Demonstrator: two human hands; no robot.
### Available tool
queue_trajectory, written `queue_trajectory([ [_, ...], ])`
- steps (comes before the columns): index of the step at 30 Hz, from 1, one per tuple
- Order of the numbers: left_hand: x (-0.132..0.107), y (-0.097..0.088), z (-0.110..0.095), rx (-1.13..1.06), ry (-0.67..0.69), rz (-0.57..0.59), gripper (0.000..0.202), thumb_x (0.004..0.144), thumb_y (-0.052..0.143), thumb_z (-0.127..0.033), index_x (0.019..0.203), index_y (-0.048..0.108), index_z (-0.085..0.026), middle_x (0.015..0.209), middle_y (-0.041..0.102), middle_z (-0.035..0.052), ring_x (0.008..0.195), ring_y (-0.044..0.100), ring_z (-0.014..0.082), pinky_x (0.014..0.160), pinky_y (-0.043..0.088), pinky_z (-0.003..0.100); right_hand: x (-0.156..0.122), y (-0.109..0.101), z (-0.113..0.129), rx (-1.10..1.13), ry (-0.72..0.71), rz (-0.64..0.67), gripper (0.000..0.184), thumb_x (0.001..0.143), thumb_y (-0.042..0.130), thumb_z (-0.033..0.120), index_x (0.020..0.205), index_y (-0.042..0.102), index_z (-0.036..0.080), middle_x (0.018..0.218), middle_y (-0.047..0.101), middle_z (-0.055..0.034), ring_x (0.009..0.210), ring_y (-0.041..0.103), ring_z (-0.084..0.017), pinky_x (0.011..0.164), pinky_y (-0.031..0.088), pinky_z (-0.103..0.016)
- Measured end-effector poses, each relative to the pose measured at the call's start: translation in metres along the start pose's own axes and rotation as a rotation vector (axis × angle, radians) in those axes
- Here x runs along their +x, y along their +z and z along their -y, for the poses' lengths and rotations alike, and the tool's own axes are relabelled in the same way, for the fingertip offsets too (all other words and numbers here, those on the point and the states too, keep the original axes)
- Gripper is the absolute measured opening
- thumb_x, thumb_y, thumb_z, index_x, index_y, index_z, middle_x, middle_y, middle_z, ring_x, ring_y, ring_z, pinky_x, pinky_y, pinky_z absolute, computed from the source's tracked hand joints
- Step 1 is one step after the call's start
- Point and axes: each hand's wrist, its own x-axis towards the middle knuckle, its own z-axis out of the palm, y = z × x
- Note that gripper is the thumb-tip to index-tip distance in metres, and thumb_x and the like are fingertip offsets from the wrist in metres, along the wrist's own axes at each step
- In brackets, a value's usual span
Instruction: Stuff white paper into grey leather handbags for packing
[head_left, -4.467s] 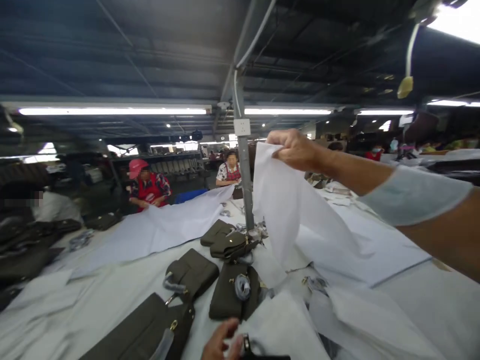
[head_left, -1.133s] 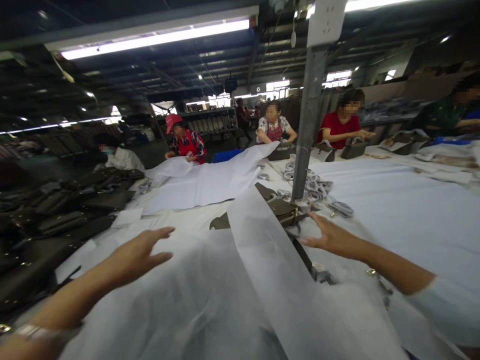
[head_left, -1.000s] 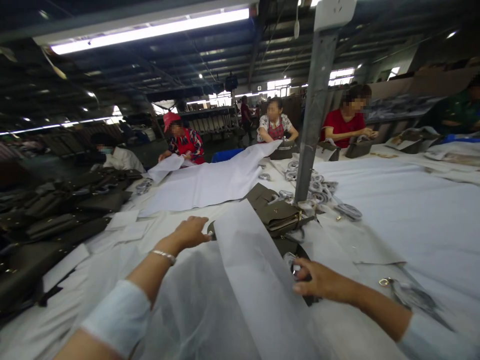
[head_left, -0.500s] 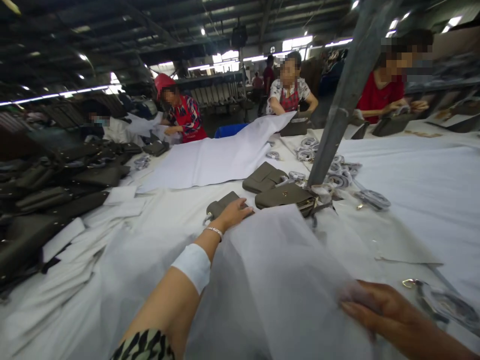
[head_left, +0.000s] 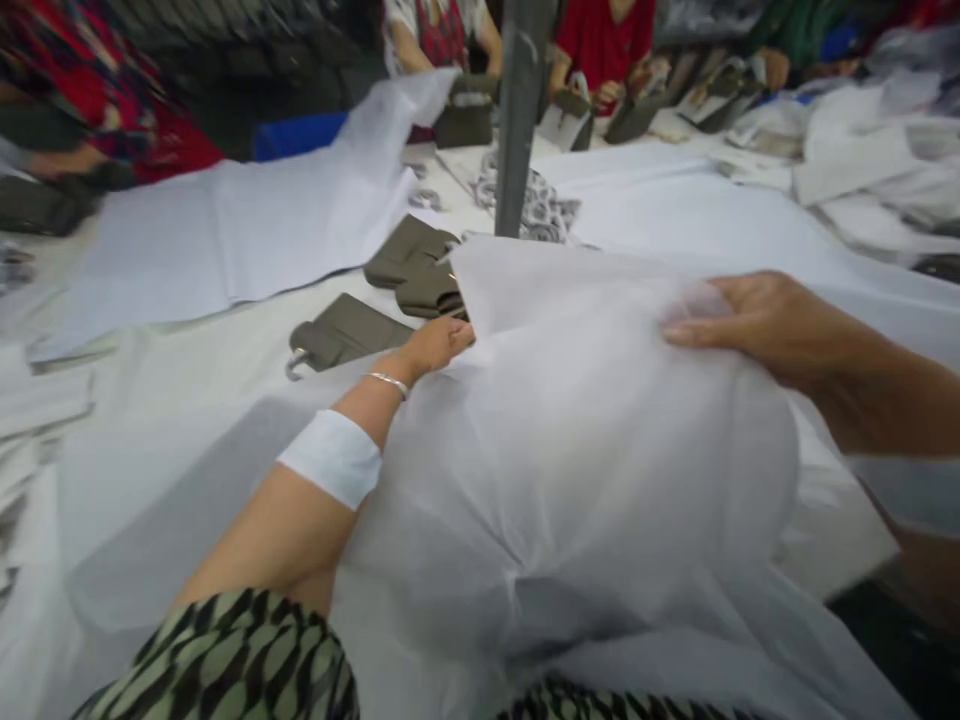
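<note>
A thin, translucent white sheet [head_left: 585, 430] hangs bunched in front of me, creased toward its lower middle. My right hand [head_left: 750, 318] is closed on its upper right part, thumb in front. At the sheet's left edge, my left hand [head_left: 439, 345] has its fingers closed on it. An olive-grey handbag [head_left: 349, 330] lies flat just left of that hand. Behind the fingers are another olive-grey bag [head_left: 409, 250] and a third one [head_left: 427, 288], partly covered by the sheet. The sheet is slightly blurred by motion.
A metal post [head_left: 517, 120] rises from the table beyond my hands, with wrapped coiled straps [head_left: 544, 205] around its foot. White sheets [head_left: 187, 240] cover the far left. Co-workers in red [head_left: 604, 50] handle bags across the table. White material [head_left: 862, 170] is heaped at right.
My right hand has come up and forward, raising the sheet with it. My left hand has gone from lying spread over a bag to gripping the sheet's edge. The view has turned right and down.
</note>
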Motion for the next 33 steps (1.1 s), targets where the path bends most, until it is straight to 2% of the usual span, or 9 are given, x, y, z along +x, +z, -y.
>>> queue_trajectory([
  [4,-0.051,0.037,-0.01,0.466,-0.017,0.036,0.029,0.079,0.053,-0.041,0.067,0.06,-0.016,0.068,0.06,0.0071,0.074,0.055,0.0229,0.067,0.039,0.031,0.009,-0.012,-0.036,-0.036,0.132,0.061,0.032,0.08,0.064,0.035,0.096,0.063,0.007,0.077,0.067,-0.0016,0.063,0.063,-0.01,0.067,0.051,-0.027],
  [7,-0.098,0.069,-0.025,0.285,-0.047,0.101,0.045,0.087,0.036,-0.051,0.076,0.063,-0.017,0.068,0.06,0.0054,0.068,0.054,0.0205,0.062,0.039,0.029,-0.008,-0.015,-0.071,-0.164,0.146,-0.046,0.038,0.079,0.065,0.033,0.1,0.063,0.001,0.078,0.067,-0.0057,0.067,0.064,-0.013,0.068,0.05,-0.025],
  [10,-0.137,0.097,-0.043,0.104,-0.016,0.279,0.057,0.089,0.028,-0.061,0.076,0.064,-0.018,0.069,0.06,0.0034,0.069,0.054,0.0201,0.064,0.041,0.028,-0.052,-0.018,-0.094,-0.32,0.055,-0.209,0.041,0.076,0.069,0.032,0.108,0.063,0.009,0.094,0.069,-0.0117,0.083,0.066,-0.022,0.079,0.054,-0.037],
  [13,-0.165,0.117,-0.062,0.162,0.034,0.379,0.055,0.085,0.037,-0.066,0.095,0.064,-0.019,0.099,0.064,0.0067,0.094,0.057,0.0253,0.083,0.043,0.032,-0.131,-0.013,-0.098,-0.535,-0.266,-0.293,0.043,0.081,0.064,0.04,0.118,0.061,0.019,0.119,0.062,-0.0118,0.112,0.056,-0.028,0.1,0.044,-0.046],
  [17,-0.181,0.136,-0.076,0.213,0.03,0.438,0.074,0.066,0.071,-0.055,0.127,0.049,-0.019,0.124,0.056,0.0116,0.112,0.052,0.0293,0.096,0.04,0.037,-0.246,0.012,-0.11,-0.555,-0.508,0.257,0.071,0.078,0.067,0.048,0.14,0.044,0.025,0.139,0.05,-0.0094,0.129,0.043,-0.029,0.11,0.031,-0.043],
  [20,-0.174,0.143,-0.082,0.14,0.024,0.365,0.06,0.071,0.067,-0.042,0.123,0.051,-0.02,0.096,0.063,0.005,0.089,0.059,0.0215,0.08,0.044,0.032,-0.291,0.038,-0.148,-0.617,-0.399,0.471,0.071,0.08,0.064,0.037,0.144,0.038,0.022,0.14,0.048,-0.0116,0.131,0.039,-0.031,0.109,0.029,-0.047],
  [23,-0.157,0.143,-0.09,-0.023,-0.003,0.305,0.038,0.074,0.061,-0.044,0.1,0.06,-0.017,0.063,0.048,-0.0048,0.055,0.045,0.0119,0.054,0.033,0.024,-0.3,0.063,-0.183,-0.712,-0.333,0.407,0.041,0.082,0.053,0.021,0.122,0.059,0.014,0.111,0.064,-0.0154,0.105,0.055,-0.029,0.092,0.041,-0.045],
  [26,-0.141,0.142,-0.106,-0.268,-0.099,0.234,0.032,0.064,0.068,-0.041,0.08,0.059,-0.015,0.057,0.046,-0.0065,0.05,0.038,0.0083,0.049,0.026,0.021,-0.29,0.077,-0.179,-0.753,-0.505,0.325,0.026,0.083,0.04,0.011,0.093,0.064,0.014,0.078,0.062,-0.0093,0.077,0.054,-0.022,0.076,0.043,-0.037],
  [33,-0.127,0.15,-0.162,-0.581,-0.096,0.237,0.032,0.053,0.075,-0.035,0.073,0.059,-0.015,0.062,0.06,-0.001,0.058,0.053,0.0147,0.057,0.041,0.027,-0.228,0.05,-0.081,-1.034,-0.774,-0.069,0.06,0.085,0.051,0.015,0.141,0.032,0.006,0.077,0.061,-0.0048,0.067,0.055,-0.02,0.062,0.04,-0.032],
])
